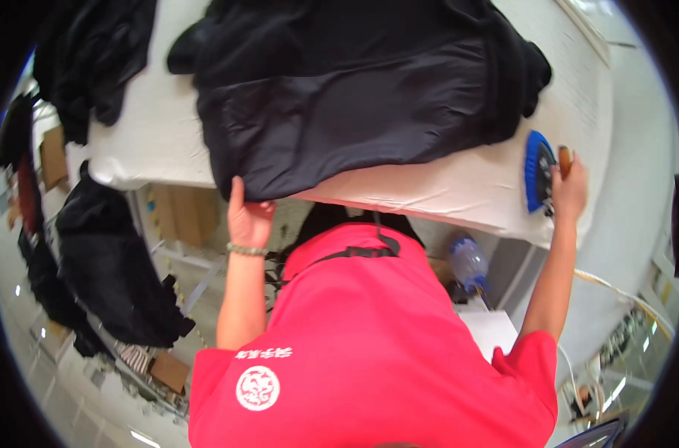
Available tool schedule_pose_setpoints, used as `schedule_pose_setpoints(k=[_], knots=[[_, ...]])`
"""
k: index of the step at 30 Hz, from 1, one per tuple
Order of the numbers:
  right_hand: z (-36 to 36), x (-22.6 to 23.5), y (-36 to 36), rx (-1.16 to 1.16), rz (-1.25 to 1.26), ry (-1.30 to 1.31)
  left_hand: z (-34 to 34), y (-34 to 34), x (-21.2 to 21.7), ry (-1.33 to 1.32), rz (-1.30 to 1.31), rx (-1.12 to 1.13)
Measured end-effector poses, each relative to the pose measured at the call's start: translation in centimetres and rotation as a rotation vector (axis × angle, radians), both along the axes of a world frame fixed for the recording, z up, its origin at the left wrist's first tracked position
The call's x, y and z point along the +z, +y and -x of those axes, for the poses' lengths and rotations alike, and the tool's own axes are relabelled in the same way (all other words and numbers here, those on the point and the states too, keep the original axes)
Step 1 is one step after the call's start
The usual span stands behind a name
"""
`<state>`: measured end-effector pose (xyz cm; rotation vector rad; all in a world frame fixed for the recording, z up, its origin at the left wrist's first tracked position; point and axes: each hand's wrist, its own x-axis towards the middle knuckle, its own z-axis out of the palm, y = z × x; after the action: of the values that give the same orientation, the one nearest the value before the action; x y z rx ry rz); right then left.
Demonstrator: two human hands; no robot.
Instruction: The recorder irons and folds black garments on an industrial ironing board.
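A black garment (354,97) lies spread over a white padded table (160,112), its lower edge toward me. At the near left corner of that edge, my left hand (251,220) pinches the cloth, with some fingers hidden beneath it. Off to the right, clear of the garment, my right hand (571,187) is closed round the brown handle of an iron (537,172) with a blue rim around its base. The iron is tilted on its side near the table's right end. Shallow creases run across the garment's smooth lower panel.
More black clothing (100,60) lies on the table's far left, and dark garments (108,261) hang beyond that side. Below the table are a cardboard box (186,213) and a clear plastic bottle (468,263). A pale cord (615,285) runs at the right.
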<state>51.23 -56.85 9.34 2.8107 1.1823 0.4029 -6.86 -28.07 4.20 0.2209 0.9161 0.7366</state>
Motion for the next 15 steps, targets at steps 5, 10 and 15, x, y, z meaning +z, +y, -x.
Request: schedule_pose_setpoints(k=[5,10,15], knots=[[9.6,-1.9,6.9,-0.574,-0.588,1.214,-5.1,-0.6,5.0,0.395,-0.323,0.125],[8.1,-4.7,7.9,-0.55,-0.791,1.6,-4.3,-1.6,6.8,0.441,-0.397,0.215],[7.6,1.0,1.3,-0.306,-1.165,1.635,-2.2,-5.4,6.6,0.658,-0.437,0.255]])
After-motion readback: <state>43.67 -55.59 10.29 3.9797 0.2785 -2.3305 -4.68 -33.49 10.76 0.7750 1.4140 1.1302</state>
